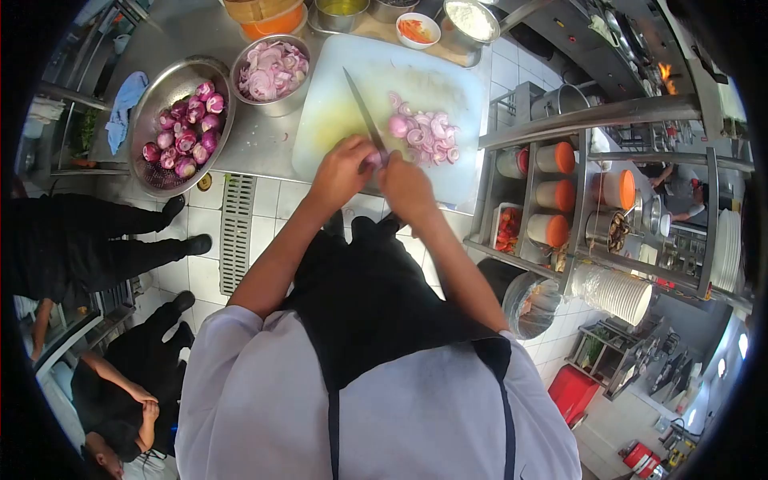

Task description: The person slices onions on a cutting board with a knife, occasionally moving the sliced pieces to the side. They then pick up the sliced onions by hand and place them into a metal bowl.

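Observation:
My right hand (pixel 406 186) is closed round the handle of a kitchen knife (pixel 364 108), whose blade points up and to the left over the board. Close beside it, my left hand (pixel 344 170) pinches a piece of red onion (pixel 374 159) against the near edge of the white cutting board (pixel 336 72). Most of that piece is hidden by the fingers. A loose pile of sliced red onion (pixel 432 136) lies on the board, right of the blade. Left of the board stand a metal pot of onion slices (pixel 274 70) and a steel colander (pixel 146 108) holding several peeled red onions (pixel 190 132).
Behind the board are an orange container (pixel 268 22), a white bowl of orange strips (pixel 418 30) and a pot of white food (pixel 470 20). A blue cloth (pixel 126 104) lies at the table's left. Shelves with orange-lidded tubs (pixel 554 194) stand right; other people (pixel 120 376) stand left.

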`<state>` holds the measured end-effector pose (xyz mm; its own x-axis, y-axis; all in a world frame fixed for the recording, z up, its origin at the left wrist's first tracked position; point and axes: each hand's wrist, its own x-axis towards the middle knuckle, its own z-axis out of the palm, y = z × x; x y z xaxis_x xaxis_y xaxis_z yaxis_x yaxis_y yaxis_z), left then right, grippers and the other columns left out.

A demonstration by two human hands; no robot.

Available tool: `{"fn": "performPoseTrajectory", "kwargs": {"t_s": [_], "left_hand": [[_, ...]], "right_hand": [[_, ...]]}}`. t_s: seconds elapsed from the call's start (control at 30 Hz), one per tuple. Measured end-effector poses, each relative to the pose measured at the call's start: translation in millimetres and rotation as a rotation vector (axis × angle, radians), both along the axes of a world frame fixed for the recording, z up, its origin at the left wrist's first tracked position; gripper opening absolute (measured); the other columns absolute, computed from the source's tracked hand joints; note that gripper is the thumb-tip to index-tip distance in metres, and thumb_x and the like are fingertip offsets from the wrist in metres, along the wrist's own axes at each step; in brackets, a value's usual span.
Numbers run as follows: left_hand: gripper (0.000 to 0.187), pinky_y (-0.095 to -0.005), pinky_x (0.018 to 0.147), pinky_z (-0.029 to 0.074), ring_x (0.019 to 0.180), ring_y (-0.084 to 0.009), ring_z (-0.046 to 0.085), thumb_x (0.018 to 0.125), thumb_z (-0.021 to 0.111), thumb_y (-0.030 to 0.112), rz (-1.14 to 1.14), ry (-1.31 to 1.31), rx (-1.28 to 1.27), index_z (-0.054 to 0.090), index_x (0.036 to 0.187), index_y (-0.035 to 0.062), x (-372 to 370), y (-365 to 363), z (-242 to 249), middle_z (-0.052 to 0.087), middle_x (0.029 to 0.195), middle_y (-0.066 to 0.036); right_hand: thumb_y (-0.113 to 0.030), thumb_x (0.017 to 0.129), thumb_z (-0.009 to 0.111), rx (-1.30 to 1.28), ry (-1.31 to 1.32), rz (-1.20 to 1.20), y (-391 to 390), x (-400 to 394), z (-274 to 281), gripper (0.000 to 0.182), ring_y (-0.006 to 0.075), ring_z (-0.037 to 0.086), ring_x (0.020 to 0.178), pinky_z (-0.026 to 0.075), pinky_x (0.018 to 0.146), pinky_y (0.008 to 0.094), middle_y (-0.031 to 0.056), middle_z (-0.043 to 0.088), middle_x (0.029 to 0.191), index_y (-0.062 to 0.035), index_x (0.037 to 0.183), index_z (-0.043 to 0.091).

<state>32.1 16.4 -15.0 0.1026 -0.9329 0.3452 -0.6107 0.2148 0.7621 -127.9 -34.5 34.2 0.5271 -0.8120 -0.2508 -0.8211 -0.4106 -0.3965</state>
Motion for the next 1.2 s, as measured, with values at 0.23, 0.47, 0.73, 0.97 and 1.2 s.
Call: {"fn": "performPoseTrajectory", "kwargs": {"t_s": [0.23,0.47,0.73,0.97,1.2], "left_hand": [[0.024,-0.0407,0.084,0.057,0.096,-0.032,0.069,0.078,0.077,-0.005,-0.002,0.02,0.0,0.069,0.099,0.0027,0.3,-3.0,-2.7,0.069,0.103,-0.01],[0.024,-0.0408,0.085,0.058,0.098,-0.0327,0.07,0.077,0.077,-0.006,0.007,0.007,0.012,0.069,0.099,0.0025,1.1,-1.2,-0.5,0.07,0.104,-0.01],[0.025,-0.041,0.085,0.057,0.098,-0.0327,0.07,0.078,0.077,-0.005,-0.013,0.016,0.031,0.069,0.1,0.0024,4.5,0.1,-1.7,0.07,0.106,-0.011],[0.024,-0.0408,0.084,0.057,0.097,-0.032,0.07,0.077,0.077,-0.005,-0.001,0.026,0.021,0.068,0.098,0.0025,3.4,-1.9,-5.3,0.069,0.104,-0.01],[0.025,-0.0403,0.082,0.057,0.095,-0.0316,0.069,0.077,0.078,-0.004,-0.017,0.041,0.016,0.067,0.098,0.0029,4.7,-1.8,-5.7,0.068,0.101,-0.01]], "right_hand": [[-0.022,0.1,0.057,0.02,0.025,-0.059,8.8,-0.2,-9.9,0.027,0.0459,0.073,0.085,0.059,0.079,0.0559,0.0288,0.072,0.086,0.0041,0.104,0.056],[-0.024,0.099,0.06,0.012,0.056,0.039,-2.3,-10.1,11.6,0.031,0.0437,0.074,0.079,0.06,0.069,0.0531,0.027,0.072,0.083,0.0057,0.107,0.055],[-0.024,0.099,0.059,-0.024,-0.011,0.026,-8.4,-5.0,4.3,0.031,0.0475,0.072,0.079,0.059,0.072,0.0566,0.029,0.071,0.082,0.0063,0.104,0.056],[-0.024,0.099,0.057,0.03,-0.034,-0.07,0.9,5.3,-26.0,0.033,0.0476,0.073,0.086,0.058,0.078,0.0569,0.0315,0.071,0.088,0.0075,0.108,0.057],[-0.023,0.099,0.058,0.063,0.049,0.023,-2.7,-1.6,21.1,0.033,0.0463,0.073,0.086,0.059,0.077,0.0562,0.0307,0.072,0.085,0.0084,0.108,0.057]]}}
